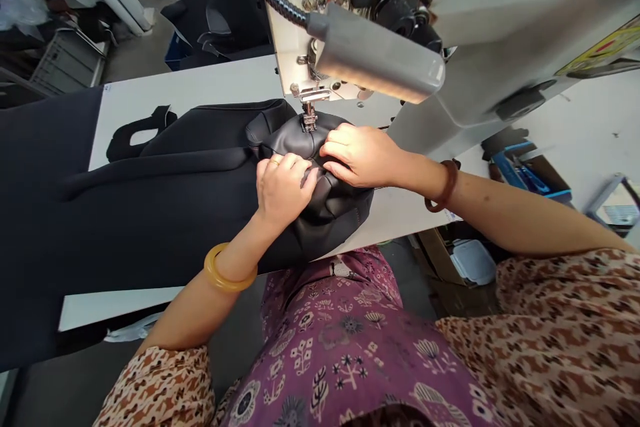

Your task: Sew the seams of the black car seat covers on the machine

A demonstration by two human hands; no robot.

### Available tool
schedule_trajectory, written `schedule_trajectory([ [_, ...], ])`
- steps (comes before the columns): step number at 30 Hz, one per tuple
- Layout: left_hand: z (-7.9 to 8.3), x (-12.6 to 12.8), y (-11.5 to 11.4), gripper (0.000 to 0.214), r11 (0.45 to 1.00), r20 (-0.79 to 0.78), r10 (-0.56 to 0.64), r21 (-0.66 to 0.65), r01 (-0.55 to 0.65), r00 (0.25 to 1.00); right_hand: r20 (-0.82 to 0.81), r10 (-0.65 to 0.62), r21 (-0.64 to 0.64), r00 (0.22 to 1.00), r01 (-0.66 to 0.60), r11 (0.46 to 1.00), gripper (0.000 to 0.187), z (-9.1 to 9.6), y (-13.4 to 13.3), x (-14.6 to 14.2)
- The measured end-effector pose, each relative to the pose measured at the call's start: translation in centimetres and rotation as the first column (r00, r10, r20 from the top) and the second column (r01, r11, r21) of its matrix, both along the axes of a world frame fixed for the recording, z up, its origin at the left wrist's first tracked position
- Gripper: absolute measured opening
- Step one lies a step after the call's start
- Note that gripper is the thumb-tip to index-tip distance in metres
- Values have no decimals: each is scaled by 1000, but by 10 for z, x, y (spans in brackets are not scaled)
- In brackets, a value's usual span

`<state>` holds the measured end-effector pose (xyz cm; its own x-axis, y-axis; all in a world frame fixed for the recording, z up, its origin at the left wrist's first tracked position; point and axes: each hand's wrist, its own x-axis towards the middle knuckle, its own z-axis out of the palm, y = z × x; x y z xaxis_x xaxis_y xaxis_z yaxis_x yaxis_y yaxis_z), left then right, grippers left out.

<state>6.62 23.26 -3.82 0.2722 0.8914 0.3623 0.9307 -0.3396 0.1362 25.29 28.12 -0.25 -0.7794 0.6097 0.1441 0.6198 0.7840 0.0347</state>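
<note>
A black neoprene-like garment (150, 213) lies across the white sewing table (150, 97), with its gathered, shinier part (295, 137) under the steel presser foot (309, 119). My left hand (285, 190) presses and pinches a fold just in front of the foot, wearing a yellow bangle (230, 268). My right hand (360, 157) grips the fabric beside it, with its fingertips close to the foot. A brown bangle (444, 185) sits on that wrist. The needle is hidden by the machine parts around the foot.
The sewing machine head (300, 47) and its grey lamp (377, 53) stand over the work. A black cut piece (140, 133) lies on the table. Dark fabric (220, 13) hangs beyond it, and a cardboard box (440, 257) sits on the floor below the table edge.
</note>
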Motion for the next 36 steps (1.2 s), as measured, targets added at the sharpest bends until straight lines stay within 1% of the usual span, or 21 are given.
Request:
schedule_trajectory([
  [4,-4,3,0,26,999,-99,-17,38,21,995,-44,-1,-22,999,0,1000,31,-5,1,1],
  [6,-8,4,2,22,998,-143,-23,51,31,989,-59,-4,-22,998,3,1000,31,-7,1,1],
  [9,-14,2,7,19,994,-146,-36,97,50,989,-100,-13,-49,995,8,999,30,-8,-1,3],
  [11,-15,-2,9,18,987,-80,-65,143,76,995,-150,-19,-91,989,6,996,30,-7,-2,6],
  [13,-12,-6,11,18,976,37,-103,197,94,994,-219,-18,-134,976,-12,991,31,-5,-2,9],
  [15,-5,-11,11,19,962,178,-160,251,112,971,-310,11,-165,951,-65,984,35,-2,-1,9],
  [17,4,-14,11,17,943,304,-226,305,130,926,-383,46,-171,923,-120,978,41,2,-1,6],
  [18,8,-15,11,15,934,348,-256,331,138,902,-398,55,-160,916,-128,979,45,5,-1,4],
  [20,13,-15,12,13,916,399,-298,376,141,867,-373,51,-107,926,-98,989,49,11,-2,0],
  [22,15,-17,15,13,898,407,-332,414,153,851,-286,43,-18,957,-50,999,44,15,-4,-3],
  [24,17,-21,19,13,874,327,-385,431,226,863,-159,56,64,986,-47,997,32,16,-5,-3],
  [25,18,-24,22,15,855,238,-424,425,299,874,-95,72,97,993,-62,993,27,15,-5,-3],
  [26,20,-29,26,17,833,121,-464,398,386,878,-47,92,129,995,-85,988,26,13,-5,-2],
  [27,23,-35,31,22,808,-9,-502,352,473,865,-21,113,168,993,-108,980,28,10,-4,-2],
  [29,30,-46,41,37,765,-247,-555,225,604,794,-34,166,284,985,-150,947,31,3,-3,0],
  [31,37,-55,50,53,737,-394,-588,100,668,707,-77,226,421,971,-174,890,32,-2,-2,1],
  [32,40,-58,55,59,726,-438,-603,47,687,667,-93,249,478,964,-177,861,32,-4,-1,1],
  [34,44,-59,62,61,706,-485,-631,-34,708,605,-102,263,544,959,-168,822,30,-6,1,-1],
  [36,47,-57,67,50,696,-495,-646,-71,715,581,-110,260,574,959,-152,805,28,-4,3,-5],
])
